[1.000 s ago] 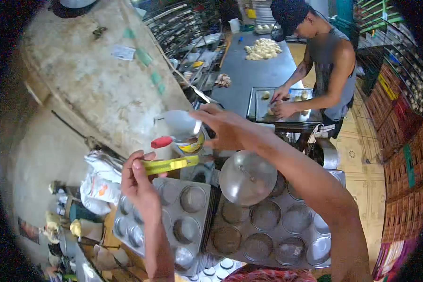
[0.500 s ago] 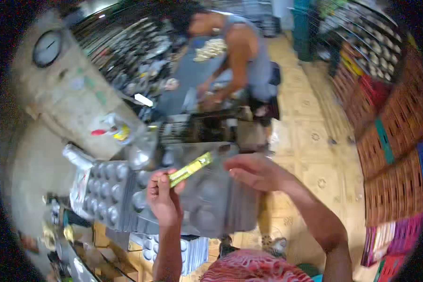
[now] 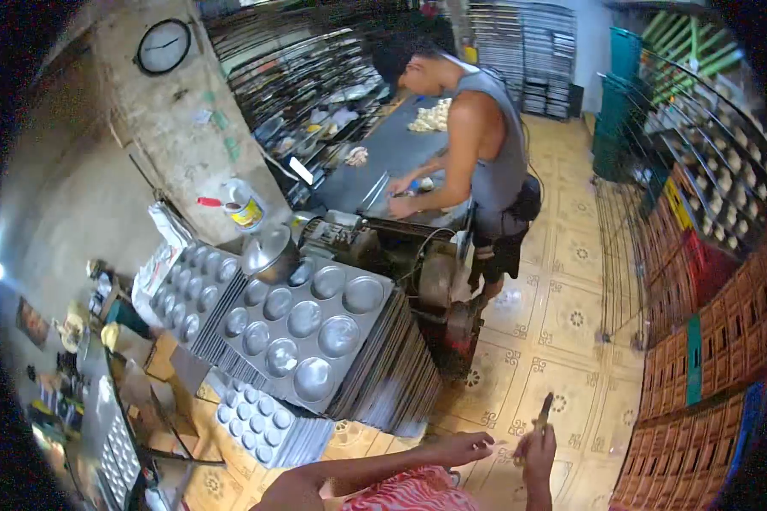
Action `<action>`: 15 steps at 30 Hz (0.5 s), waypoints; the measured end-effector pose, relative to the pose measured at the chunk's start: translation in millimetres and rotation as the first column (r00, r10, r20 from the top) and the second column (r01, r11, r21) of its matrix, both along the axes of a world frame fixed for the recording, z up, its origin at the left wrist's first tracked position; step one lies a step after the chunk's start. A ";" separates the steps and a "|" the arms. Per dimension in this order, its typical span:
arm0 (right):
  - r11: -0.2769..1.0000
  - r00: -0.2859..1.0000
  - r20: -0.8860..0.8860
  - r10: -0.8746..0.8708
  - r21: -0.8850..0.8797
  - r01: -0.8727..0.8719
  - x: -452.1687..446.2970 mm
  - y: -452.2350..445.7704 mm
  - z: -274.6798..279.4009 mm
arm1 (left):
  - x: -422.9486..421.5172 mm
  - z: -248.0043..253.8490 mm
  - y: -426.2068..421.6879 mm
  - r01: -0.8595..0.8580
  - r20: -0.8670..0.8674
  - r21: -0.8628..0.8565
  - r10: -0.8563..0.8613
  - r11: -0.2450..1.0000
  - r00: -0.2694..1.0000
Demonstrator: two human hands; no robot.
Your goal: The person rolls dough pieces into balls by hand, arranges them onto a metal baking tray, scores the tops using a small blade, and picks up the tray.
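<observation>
This looks like a bakery workroom, with stacked muffin trays [image 3: 332, 311] and pale dough [image 3: 432, 117] on a worktable [image 3: 382, 160].

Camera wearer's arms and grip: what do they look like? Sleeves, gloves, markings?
Left grip and right grip: bare human hands, no gloves. Visible forearms: no sleeves, no bands or markings discernible. Torso: red-and-white wavy-patterned garment.

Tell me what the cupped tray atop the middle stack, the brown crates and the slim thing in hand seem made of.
Cupped tray: probably metal, grey and dull, with bright glints in its cups. Brown crates: likely matte plastic, judging by regular slots. Slim thing in the right hand: dark; too small to tell.
</observation>
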State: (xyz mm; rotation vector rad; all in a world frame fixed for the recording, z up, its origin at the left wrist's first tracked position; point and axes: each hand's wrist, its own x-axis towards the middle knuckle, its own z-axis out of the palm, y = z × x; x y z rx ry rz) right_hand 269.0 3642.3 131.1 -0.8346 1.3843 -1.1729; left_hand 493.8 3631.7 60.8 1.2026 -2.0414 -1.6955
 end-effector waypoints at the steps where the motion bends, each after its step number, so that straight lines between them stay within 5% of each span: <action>1: 0.997 0.997 -0.049 0.064 0.045 -0.062 -13.6 8.2 -21.6 | 2.6 -11.9 -3.8 -0.017 -0.001 -0.017 0.017 1.000 1.000; 5: 0.911 0.895 -0.251 0.369 0.291 -0.293 -29.6 2.1 -20.9 | -1.6 -48.5 -36.1 -0.205 -0.108 0.094 0.214 0.974 0.971; 6: 0.909 0.890 -0.255 0.378 0.285 -0.304 -26.4 -9.4 -28.5 | -4.6 -40.0 -52.5 -0.217 -0.110 0.087 0.226 0.972 0.968; 8: 0.919 0.951 0.000 0.308 0.259 -0.297 -20.2 -28.0 -48.4 | -13.1 -19.9 -87.1 -0.234 -0.186 0.433 0.341 0.870 0.922; 9: 0.912 0.903 -0.197 0.382 0.237 -0.334 -6.3 -45.6 -26.5 | -15.7 -17.0 -103.6 -0.250 -0.238 0.424 0.373 0.871 0.897; 12: 0.859 0.878 -0.041 0.478 0.230 -0.457 10.7 -103.6 0.0 | -24.9 -13.1 -143.5 -0.313 -0.388 0.592 0.603 0.743 0.697; 13: 0.826 0.797 -0.218 0.563 0.122 -0.550 0.0 -118.0 -40.3 | -24.2 -14.4 -159.8 -0.354 -0.343 0.596 0.627 0.721 0.699; 14: 0.812 0.782 -0.217 0.584 0.126 -0.570 3.0 -129.8 -34.4 | -22.4 -10.0 -167.8 -0.371 -0.341 0.599 0.646 0.709 0.683; 15: 0.799 0.797 -0.088 0.598 0.150 -0.583 9.2 -147.4 -25.2 | -21.1 -6.8 -177.7 -0.413 -0.329 0.611 0.692 0.675 0.643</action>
